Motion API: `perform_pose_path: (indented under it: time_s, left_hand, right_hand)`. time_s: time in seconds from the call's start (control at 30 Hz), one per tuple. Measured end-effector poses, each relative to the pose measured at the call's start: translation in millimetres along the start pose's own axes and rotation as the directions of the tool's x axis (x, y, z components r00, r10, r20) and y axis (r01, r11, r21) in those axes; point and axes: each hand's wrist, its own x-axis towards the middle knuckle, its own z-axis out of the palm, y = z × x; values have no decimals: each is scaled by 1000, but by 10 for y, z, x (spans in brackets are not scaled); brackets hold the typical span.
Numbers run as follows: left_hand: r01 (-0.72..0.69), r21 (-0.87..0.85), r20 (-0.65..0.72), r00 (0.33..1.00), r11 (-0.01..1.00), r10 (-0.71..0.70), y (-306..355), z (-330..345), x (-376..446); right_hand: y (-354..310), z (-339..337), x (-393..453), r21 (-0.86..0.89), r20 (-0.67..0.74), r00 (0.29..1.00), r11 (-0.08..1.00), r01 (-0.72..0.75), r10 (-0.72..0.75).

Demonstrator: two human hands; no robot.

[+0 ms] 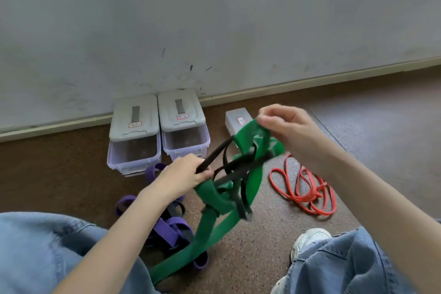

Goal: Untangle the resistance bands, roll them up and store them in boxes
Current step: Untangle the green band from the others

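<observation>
- The green band trails from the floor by the knees up into a knot, held in the air.
- Left hand grips the black band where it crosses the green; draw it out slowly, probably without yanking.
- Right hand pinches the green band's upper loop; keep it slack.
- The red band lies right of the green band; two lidded boxes stand beyond it.

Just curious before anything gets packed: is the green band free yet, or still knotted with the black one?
Still knotted. The black band threads through the green band loops between both hands.
</observation>
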Motion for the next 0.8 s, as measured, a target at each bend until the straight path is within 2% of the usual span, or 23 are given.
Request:
perform_pose_path:
  time_s: [0.07, 0.13, 0.23, 0.3, 0.37, 0.43, 0.53, 0.57, 0.63, 0.7, 0.77, 0.8]
  left_hand:
    - [72, 110, -40, 997, 991, -68, -70, 35, -25]
    - [58, 33, -74, 996, 998, -55, -84, 7, -13]
    - [-116, -241, -113, 989, 964, 91, 35, -86, 26]
    - [-194, -513, -86, 981, 836, 175, 191, -115, -14]
    - [-204, -640, -45, 972, 741, 229, 280, -89, -50]
    - [-194, -616, -29, 974, 764, 223, 263, -91, -67]
    - [-172, -569, 2, 978, 804, 211, 261, -145, -109]
    - [-165, -584, 2, 979, 795, 205, 281, -148, -123]
    - [-150, -677, -53, 986, 720, 156, 325, -174, -134]
    - [-120, -830, -100, 993, 544, 66, 368, -239, -130]
    - [-116, -908, -122, 993, 402, 11, 432, -312, -143]
    - [-118, -916, -126, 992, 382, 4, 475, -331, -160]
  right_hand:
    - [-43, -106, 12, 121, -129, 992, 992, 21, -5]
    - [-73, -145, 15, 185, -167, 986, 982, 32, -1]
    - [-73, -47, 3, 227, -28, 999, 974, -18, 25]
    - [-54, 52, -8, 287, 112, 993, 956, -59, 28]
    - [-52, 116, -23, 306, 202, 979, 949, -78, 16]
    - [-59, 113, -20, 296, 205, 979, 952, -73, 11]
    - [-76, 13, -8, 297, 107, 994, 953, -50, 19]
    - [-82, -17, -8, 228, 76, 997, 973, -44, 27]
    - [-85, -93, -7, -138, 39, 998, 990, -43, 49]
    - [-115, -147, -18, -419, 106, 982, 903, -101, 159]
    - [-108, -106, -42, -492, 200, 937, 856, -156, 286]
    - [-66, -32, -60, -526, 233, 922, 837, -148, 309]
